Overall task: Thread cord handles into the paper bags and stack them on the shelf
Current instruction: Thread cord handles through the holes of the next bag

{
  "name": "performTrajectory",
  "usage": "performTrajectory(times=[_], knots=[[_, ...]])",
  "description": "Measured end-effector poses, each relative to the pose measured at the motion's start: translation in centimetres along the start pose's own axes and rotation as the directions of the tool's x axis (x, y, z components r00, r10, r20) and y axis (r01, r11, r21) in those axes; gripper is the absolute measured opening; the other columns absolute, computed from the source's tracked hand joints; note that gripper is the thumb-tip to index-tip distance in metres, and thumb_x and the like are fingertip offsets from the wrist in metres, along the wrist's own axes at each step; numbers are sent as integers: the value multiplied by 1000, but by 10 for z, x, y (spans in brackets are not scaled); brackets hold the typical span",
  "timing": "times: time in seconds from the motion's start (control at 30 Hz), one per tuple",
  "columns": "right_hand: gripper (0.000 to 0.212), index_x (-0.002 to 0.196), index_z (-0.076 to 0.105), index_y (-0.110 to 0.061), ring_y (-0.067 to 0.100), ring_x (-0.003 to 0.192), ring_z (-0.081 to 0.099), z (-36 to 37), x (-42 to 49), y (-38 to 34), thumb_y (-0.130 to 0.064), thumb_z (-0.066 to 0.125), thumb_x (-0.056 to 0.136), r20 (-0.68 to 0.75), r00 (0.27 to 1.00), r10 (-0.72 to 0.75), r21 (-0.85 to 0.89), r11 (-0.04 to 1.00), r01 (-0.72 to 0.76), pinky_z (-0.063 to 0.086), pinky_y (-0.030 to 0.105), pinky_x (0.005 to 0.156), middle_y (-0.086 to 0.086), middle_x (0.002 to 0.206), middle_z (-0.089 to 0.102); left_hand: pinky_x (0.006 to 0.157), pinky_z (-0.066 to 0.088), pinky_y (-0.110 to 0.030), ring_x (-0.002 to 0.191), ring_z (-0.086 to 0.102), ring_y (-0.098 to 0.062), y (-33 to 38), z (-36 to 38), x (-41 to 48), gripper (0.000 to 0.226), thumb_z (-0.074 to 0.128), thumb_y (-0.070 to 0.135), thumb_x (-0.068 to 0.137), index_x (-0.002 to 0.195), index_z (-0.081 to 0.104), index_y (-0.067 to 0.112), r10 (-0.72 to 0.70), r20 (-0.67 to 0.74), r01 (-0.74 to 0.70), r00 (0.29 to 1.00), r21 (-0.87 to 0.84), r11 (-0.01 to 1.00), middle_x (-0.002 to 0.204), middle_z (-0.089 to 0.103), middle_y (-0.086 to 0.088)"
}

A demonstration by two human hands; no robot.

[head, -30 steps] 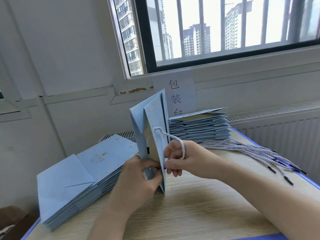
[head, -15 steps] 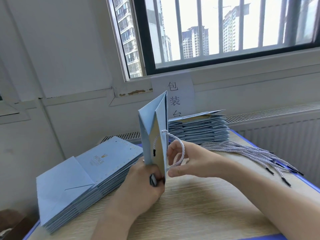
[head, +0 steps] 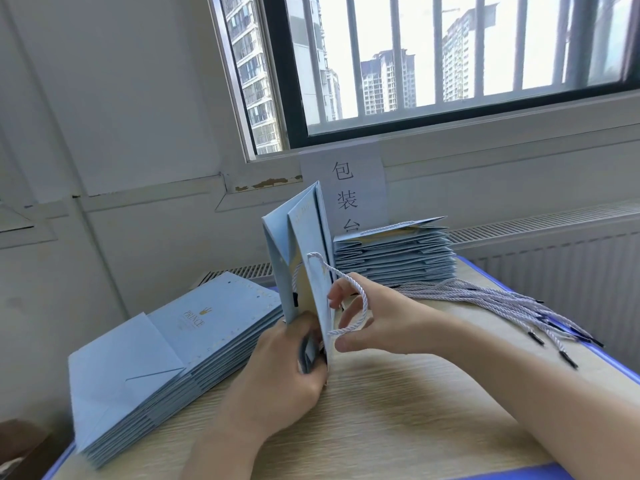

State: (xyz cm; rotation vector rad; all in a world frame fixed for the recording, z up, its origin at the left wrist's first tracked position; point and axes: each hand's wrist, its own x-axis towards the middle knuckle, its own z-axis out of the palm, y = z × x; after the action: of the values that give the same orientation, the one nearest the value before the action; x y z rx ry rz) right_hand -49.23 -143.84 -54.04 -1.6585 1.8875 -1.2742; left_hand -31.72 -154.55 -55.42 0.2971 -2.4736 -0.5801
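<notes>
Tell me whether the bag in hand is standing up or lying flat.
Upright. The light blue paper bag rises vertically above the wooden table, the left hand gripping its lower end.

Bare tabletop (head: 398,427) between left stack (head: 180,341) and loose cords (head: 485,303); rear stack (head: 394,258) behind.

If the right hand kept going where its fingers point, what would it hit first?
The right hand would probably meet the upright paper bag first, right at its fingertips; exact gap unclear.
</notes>
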Motion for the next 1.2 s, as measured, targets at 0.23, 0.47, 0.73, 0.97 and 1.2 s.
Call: performTrajectory(times=[0.23,0.47,0.73,0.97,1.2], knots=[[54,111,50,-37,11,98,66,-1,1,2,-20,84,73,24,1000,3,3,1000,-3,55,28,79,-13,113,57,64,48,-27,74,59,-14,3,1,0,15,58,17,94,88,65,28,-25,-39,22,999,-70,997,79,63,9],[86,131,36,-44,15,108,64,-6,-1,-5,-34,87,63,5,1000,-16,147,989,15,59,40,84,-11,129,47,59,42,-13,73,58,-9,3,3,2,22,73,18,80,65,67,33,-64,-57,64,996,5,998,72,63,5],[101,132,16,-58,7,118,55,9,-2,-11,-61,82,56,-148,985,-85,5,996,86,53,44,96,-15,141,37,59,38,-10,68,53,-5,2,6,2,44,72,21,80,59,53,54,-8,-84,15,996,95,995,69,56,8],[83,129,18,-46,11,123,46,13,-3,-11,-50,79,72,-253,954,-159,-86,986,141,51,38,93,-11,135,35,59,45,-19,70,58,-9,5,7,1,16,65,33,80,91,54,35,-13,-162,23,987,59,998,76,61,7],[31,75,52,-22,12,88,40,17,-2,-15,-48,67,84,-299,744,-598,-650,698,300,37,20,68,-8,94,44,66,49,-23,73,58,-8,8,5,1,14,65,31,84,95,57,31,-13,-142,20,990,46,999,78,62,8]])
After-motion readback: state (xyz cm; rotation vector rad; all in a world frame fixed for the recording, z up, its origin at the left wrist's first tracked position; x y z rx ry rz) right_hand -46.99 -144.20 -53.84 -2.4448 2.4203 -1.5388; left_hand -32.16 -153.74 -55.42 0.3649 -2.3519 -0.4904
